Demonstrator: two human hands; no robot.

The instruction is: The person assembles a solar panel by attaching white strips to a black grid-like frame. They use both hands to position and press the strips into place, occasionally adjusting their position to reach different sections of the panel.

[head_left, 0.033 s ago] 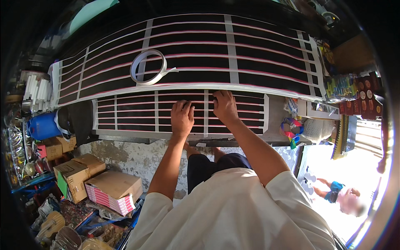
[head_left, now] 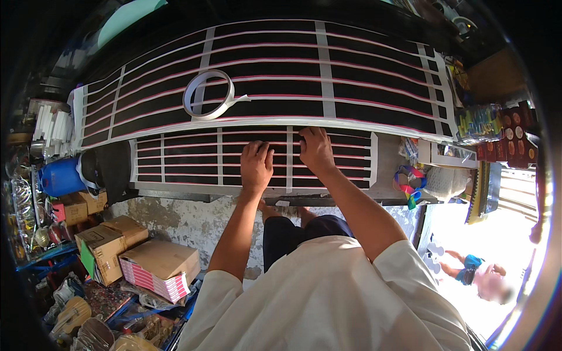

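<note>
My left hand point(head_left: 256, 167) rests on the lower black sheet point(head_left: 190, 157), which is crossed by pink-and-white lines and pale vertical strips. Its fingers are bent together, with the thumb alongside. Further right, my right hand point(head_left: 317, 151) lies at the same sheet's far edge, just past a pale strip point(head_left: 290, 158). Its fingers are curled down, and whatever lies under the fingertips of either hand is hidden. Behind both hands, a larger sheet point(head_left: 266, 70) of the same pattern lies on a higher surface. On it sits a white tape roll point(head_left: 229, 98) with a short loose end.
Cardboard boxes point(head_left: 164, 257) and wrapped goods stand at the lower left. A blue container point(head_left: 61, 176) is beside the table's left end. Coloured ribbon point(head_left: 410, 184) and a white mesh bundle point(head_left: 446, 182) lie at the right. Another person point(head_left: 477, 275) is outside in bright light.
</note>
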